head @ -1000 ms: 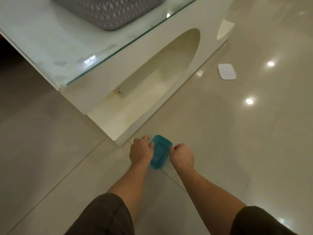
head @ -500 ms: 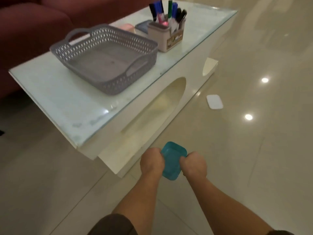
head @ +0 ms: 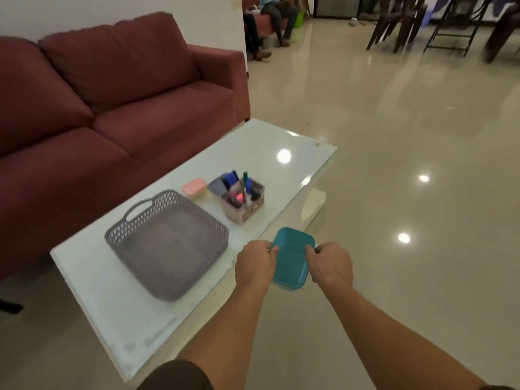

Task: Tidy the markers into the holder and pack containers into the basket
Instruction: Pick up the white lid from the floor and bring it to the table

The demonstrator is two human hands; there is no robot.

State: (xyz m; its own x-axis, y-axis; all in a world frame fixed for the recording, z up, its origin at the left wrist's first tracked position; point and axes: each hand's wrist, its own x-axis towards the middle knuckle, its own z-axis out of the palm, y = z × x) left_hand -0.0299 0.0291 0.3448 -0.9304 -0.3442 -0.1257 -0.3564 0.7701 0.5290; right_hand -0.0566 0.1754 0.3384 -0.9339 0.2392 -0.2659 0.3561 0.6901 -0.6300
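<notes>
A teal plastic container (head: pixel 291 258) hangs in the air just off the table's right edge, open side up. My left hand (head: pixel 254 266) grips its left rim and my right hand (head: pixel 332 264) grips its right rim. To the left, on the white glass-topped table (head: pixel 275 142), lies an empty grey perforated basket (head: pixel 168 243). Behind the basket stands a beige holder (head: pixel 243 202) with several markers upright in it. A pink lidded container (head: pixel 194 188) and a dark blue container (head: pixel 218 185) sit beside the holder.
A maroon sofa (head: pixel 112 94) runs along the table's far side. The glossy tiled floor (head: pixel 408 136) spreads to the right. Dark chairs (head: pixel 422 21) and a seated person (head: pixel 273 18) are far back.
I have risen from the floor with the teal container held in both hands. It has come up from floor level to table height, and the view has lifted to take in the sofa and room.
</notes>
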